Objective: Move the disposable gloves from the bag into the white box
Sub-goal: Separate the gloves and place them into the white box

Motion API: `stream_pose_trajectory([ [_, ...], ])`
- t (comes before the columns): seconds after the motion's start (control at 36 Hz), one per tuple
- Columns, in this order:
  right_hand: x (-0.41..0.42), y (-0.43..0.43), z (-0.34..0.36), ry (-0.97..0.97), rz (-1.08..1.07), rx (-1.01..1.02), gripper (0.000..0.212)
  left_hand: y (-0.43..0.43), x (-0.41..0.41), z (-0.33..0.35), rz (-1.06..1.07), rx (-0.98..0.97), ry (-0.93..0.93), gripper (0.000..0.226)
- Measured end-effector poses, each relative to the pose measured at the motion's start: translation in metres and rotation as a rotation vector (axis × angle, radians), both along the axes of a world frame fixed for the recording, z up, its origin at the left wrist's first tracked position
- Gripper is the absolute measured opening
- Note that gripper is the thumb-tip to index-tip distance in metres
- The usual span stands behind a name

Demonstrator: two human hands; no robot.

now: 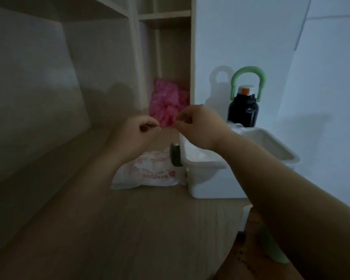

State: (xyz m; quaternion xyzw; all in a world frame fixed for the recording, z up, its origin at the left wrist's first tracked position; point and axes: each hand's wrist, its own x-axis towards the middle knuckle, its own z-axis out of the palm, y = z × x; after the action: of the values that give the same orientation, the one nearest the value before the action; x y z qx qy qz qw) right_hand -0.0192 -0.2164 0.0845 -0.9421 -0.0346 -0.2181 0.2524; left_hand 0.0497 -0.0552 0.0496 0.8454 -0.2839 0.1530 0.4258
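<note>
Head view: left hand (141, 131) and right hand (198, 126) grips pinched, contents indiscernible

Both bare: left hand (138, 131) and right hand (196, 126) (forearms uncovered too, to the frame's edge).

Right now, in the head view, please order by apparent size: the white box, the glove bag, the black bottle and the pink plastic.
1. white box
2. glove bag, only partly visible
3. black bottle and pink plastic: alike in size, both farther back, so not ranked
</note>
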Motion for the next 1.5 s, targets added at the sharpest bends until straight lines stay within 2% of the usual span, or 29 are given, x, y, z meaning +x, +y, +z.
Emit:
stream_pose_trajectory([
  [0.08,0.008,0.040,-0.018,-0.036,0.100,0.113,0.019,0.038,0.003,-0.022,0.155,-0.063,0.047,0.006],
  [0.19,0.026,0.078,-0.056,0.059,0.179,0.165,0.024,0.074,0.010,-0.062,0.319,0.020,0.169,0.019],
  [0.25,0.039,0.090,-0.079,0.148,0.156,0.178,0.034,0.080,0.009,-0.081,0.359,0.055,0.232,0.028],
  [0.33,0.052,0.092,-0.110,0.224,0.089,0.254,0.051,0.077,0.008,-0.107,0.349,0.144,0.229,0.039],
  [0.44,0.064,0.091,-0.143,0.310,0.082,0.248,0.073,0.078,0.013,-0.134,0.333,0.140,0.225,0.043],
  [0.5,0.071,0.091,-0.151,0.318,0.074,0.262,0.070,0.078,0.017,-0.139,0.349,0.084,0.206,0.042],
  [0.58,0.078,0.093,-0.159,0.250,0.041,0.271,0.044,0.078,0.022,-0.141,0.390,0.022,0.162,0.035],
  [0.64,0.081,0.093,-0.163,0.195,-0.010,0.295,0.034,0.079,0.025,-0.143,0.410,-0.015,0.130,0.025],
  [0.72,0.080,0.091,-0.167,0.149,-0.057,0.398,0.036,0.082,0.025,-0.145,0.406,-0.059,0.073,0.008],
  [0.83,0.082,0.092,-0.169,0.156,-0.045,0.413,0.046,0.082,0.025,-0.145,0.414,-0.105,0.055,0.007],
  [1.0,0.082,0.093,-0.166,0.172,-0.044,0.415,0.040,0.083,0.028,-0.141,0.413,-0.372,0.230,0.019],
  [1.14,0.083,0.096,-0.147,0.176,-0.035,0.453,0.035,0.086,0.027,-0.131,0.403,-0.624,0.258,0.011],
  [1.28,0.083,0.099,-0.138,0.149,-0.052,0.446,0.033,0.091,0.028,-0.122,0.437,-0.700,0.317,0.008],
  [1.36,0.080,0.102,-0.135,0.142,0.013,0.470,0.031,0.090,0.028,-0.123,0.432,-0.614,0.400,0.005],
  [1.39,0.079,0.102,-0.135,0.132,0.020,0.472,0.029,0.089,0.027,-0.123,0.452,-0.522,0.401,0.016],
  [1.44,0.079,0.102,-0.137,0.110,-0.005,0.457,0.027,0.088,0.021,-0.128,0.564,-0.263,0.266,0.043],
  [1.5,0.079,0.101,-0.139,0.118,-0.051,0.445,0.025,0.087,0.014,-0.130,0.688,-0.102,0.009,0.046],
])
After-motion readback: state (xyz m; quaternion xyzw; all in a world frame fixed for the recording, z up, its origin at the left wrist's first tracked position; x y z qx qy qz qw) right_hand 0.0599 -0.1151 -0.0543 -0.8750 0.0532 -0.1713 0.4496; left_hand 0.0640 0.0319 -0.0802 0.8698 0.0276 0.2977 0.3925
